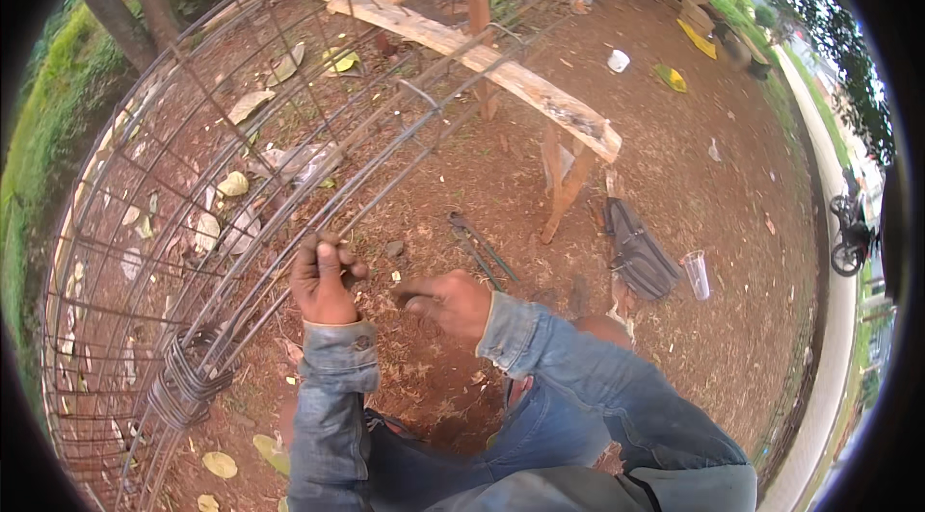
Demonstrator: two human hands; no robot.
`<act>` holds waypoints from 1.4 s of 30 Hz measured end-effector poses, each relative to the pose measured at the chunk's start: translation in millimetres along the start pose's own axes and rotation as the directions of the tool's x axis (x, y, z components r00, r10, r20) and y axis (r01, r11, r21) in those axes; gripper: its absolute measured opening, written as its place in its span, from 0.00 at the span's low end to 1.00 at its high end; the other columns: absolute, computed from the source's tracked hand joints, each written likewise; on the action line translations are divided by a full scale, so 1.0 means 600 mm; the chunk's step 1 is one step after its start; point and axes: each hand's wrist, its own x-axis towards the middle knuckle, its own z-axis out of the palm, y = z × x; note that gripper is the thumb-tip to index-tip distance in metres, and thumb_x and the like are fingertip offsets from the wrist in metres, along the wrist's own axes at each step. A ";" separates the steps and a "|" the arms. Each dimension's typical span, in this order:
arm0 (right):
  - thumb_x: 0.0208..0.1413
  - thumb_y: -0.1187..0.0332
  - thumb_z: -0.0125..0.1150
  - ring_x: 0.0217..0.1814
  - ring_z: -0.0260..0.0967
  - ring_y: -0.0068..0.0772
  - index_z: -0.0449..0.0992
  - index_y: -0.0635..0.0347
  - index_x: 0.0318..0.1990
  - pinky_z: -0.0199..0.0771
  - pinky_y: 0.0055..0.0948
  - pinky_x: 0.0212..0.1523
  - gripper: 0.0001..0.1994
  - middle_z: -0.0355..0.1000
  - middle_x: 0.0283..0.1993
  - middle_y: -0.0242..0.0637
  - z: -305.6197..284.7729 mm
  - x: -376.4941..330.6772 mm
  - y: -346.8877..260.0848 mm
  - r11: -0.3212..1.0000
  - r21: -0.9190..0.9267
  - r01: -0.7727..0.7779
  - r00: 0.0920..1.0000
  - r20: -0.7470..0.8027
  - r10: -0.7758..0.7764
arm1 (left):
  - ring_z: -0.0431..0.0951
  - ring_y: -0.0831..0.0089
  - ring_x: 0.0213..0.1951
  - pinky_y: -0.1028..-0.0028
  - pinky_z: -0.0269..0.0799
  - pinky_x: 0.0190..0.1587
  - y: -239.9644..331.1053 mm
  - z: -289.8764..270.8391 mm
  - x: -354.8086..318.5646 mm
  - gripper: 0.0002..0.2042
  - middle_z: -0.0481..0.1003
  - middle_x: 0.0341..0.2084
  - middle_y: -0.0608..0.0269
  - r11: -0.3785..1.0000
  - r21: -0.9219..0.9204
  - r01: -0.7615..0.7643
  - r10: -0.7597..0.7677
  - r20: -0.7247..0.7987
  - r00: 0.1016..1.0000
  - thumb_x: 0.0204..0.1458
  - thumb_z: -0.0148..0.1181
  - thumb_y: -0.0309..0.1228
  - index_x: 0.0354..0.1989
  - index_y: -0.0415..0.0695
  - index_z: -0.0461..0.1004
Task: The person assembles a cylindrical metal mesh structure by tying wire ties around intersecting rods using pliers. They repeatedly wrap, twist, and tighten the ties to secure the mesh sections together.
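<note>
My left hand (328, 279) is closed, its thumb and fingers pinched together beside the long steel bars (385, 155) of a curved rebar cage (145, 160). Whatever sits between those fingers is too small to name. Just to the right, my right hand (451, 302) is also closed, thumb against the curled fingers, which look dark and somewhat blurred. I cannot make out what it pinches. A coil of tie wire (190, 379) hangs around the bars at the lower left. Pincers with green handles (485, 252) lie on the soil beyond my right hand.
A rough wooden plank (482, 57) on legs crosses behind the bars. To the right lie a grey bag (640, 250) and a clear plastic cup (696, 275). A white cup (618, 60) is farther off. Trees (116, 16) and a parked motorcycle (848, 235) edge the site.
</note>
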 end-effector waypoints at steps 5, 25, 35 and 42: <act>0.53 0.47 0.52 0.62 0.56 0.52 0.58 0.63 0.59 0.57 0.42 0.60 0.34 0.59 0.59 0.55 -0.091 0.075 -0.058 0.918 -0.377 -0.124 0.921 -0.389 -0.035 | 0.66 0.82 0.20 0.80 0.66 0.21 -0.021 0.007 -0.030 0.05 0.66 0.19 0.70 0.998 0.008 0.059 -0.059 -0.051 0.997 0.58 0.47 0.30 0.34 0.43 0.68; 0.15 0.20 0.53 0.69 0.08 0.58 0.24 0.49 0.66 0.22 0.76 0.58 0.71 0.18 0.70 0.49 -0.076 0.286 -0.096 0.377 -0.871 -0.315 0.858 -0.091 0.506 | 0.67 0.81 0.18 0.79 0.67 0.20 -0.024 0.002 -0.048 0.06 0.68 0.20 0.70 0.933 -0.203 0.298 -0.322 -0.098 0.942 0.58 0.46 0.29 0.36 0.42 0.69; 0.20 0.24 0.58 0.70 0.12 0.59 0.25 0.39 0.66 0.25 0.76 0.57 0.67 0.21 0.70 0.50 -0.066 0.289 -0.097 0.344 -0.876 -0.339 0.848 -0.126 0.515 | 0.69 0.80 0.19 0.77 0.70 0.21 -0.016 0.006 -0.062 0.07 0.70 0.21 0.69 0.948 -0.180 0.264 -0.275 -0.041 0.960 0.58 0.46 0.30 0.37 0.42 0.69; 0.15 0.20 0.54 0.70 0.09 0.57 0.24 0.49 0.66 0.21 0.74 0.58 0.72 0.18 0.70 0.48 -0.072 0.287 -0.100 0.376 -0.857 -0.352 0.842 -0.114 0.528 | 0.70 0.79 0.20 0.78 0.69 0.22 -0.012 0.019 -0.069 0.06 0.70 0.21 0.68 0.942 -0.177 0.284 -0.294 -0.028 0.956 0.57 0.47 0.29 0.37 0.41 0.70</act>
